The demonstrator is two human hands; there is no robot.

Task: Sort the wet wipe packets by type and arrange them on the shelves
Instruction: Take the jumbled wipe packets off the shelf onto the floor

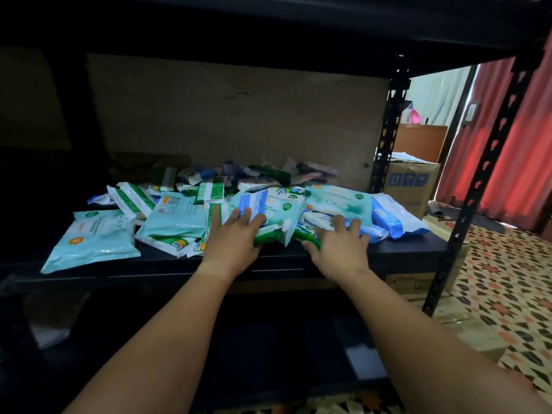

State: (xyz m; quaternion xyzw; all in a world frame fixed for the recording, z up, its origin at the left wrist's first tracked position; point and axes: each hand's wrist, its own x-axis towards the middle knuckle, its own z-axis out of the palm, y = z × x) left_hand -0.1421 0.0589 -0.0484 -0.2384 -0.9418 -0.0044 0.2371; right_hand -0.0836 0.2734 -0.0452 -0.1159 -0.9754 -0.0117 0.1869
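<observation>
A jumbled heap of wet wipe packets [209,198] covers the black shelf [403,249]: pale teal ones, green-and-white ones and blue-and-white ones. My left hand [236,237] lies on the heap's front, fingers over a green-and-white packet [270,234] with the thumb under its lower edge. My right hand [340,243] rests beside it, fingers spread on packets, thumb against a green packet [304,234]. A large teal packet [92,237] lies flat at the left front. A blue-and-white packet [394,216] sits at the right end.
A dark shelf board spans overhead. Black perforated uprights [475,186] stand at the right. Behind the heap is a brown back panel [239,121]. Beyond the rack are a cardboard box [409,186], red curtains [525,162] and a patterned floor [507,279]. The lower shelf is dark.
</observation>
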